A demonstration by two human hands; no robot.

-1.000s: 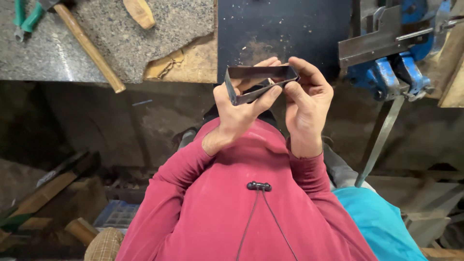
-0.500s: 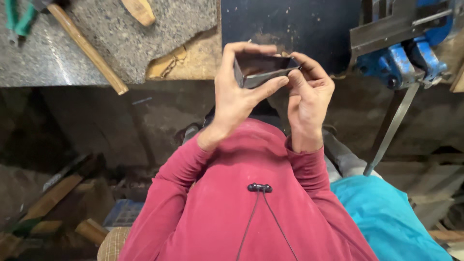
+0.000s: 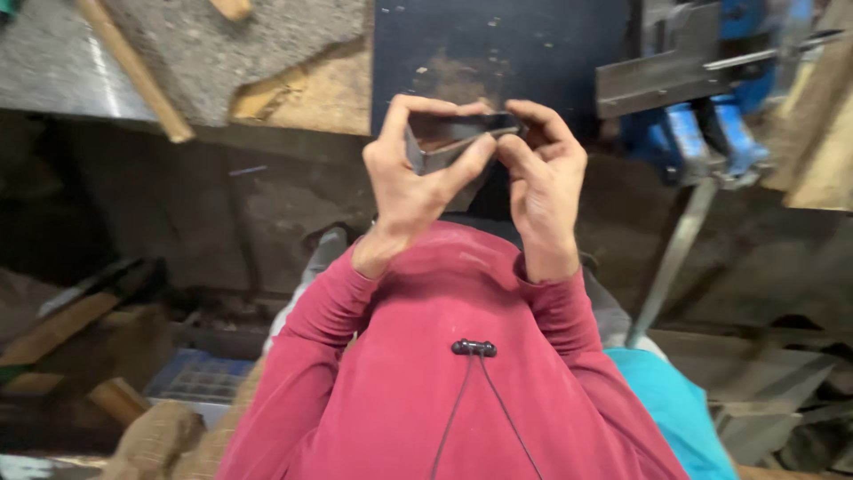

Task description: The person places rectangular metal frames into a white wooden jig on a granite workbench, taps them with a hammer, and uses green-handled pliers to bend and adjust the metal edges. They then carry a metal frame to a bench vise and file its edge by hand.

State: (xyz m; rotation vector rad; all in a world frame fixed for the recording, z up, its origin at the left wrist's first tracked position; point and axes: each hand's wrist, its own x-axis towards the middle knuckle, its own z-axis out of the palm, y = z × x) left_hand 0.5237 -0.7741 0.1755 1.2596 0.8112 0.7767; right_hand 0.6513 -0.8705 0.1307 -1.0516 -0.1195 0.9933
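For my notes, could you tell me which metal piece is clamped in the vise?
The grey angle piece in the blue vise; the dark bent strip sits between both hands.

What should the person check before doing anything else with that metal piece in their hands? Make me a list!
1. Both hands on the piece: ok. The left hand and right hand pinch the bent dark metal piece from either side.
2. Grip clear of sharp edges: cannot tell. Fingertips sit right on the rims.
3. Piece level: ok, it is held roughly flat in front of the chest.
4. Space on the dark steel plate beyond the hands: ok, it looks bare.
5. Blue bench vise free: not ok. A flat metal bar is already in it.
6. Hammer handle within reach: ok, on the bench at the left.
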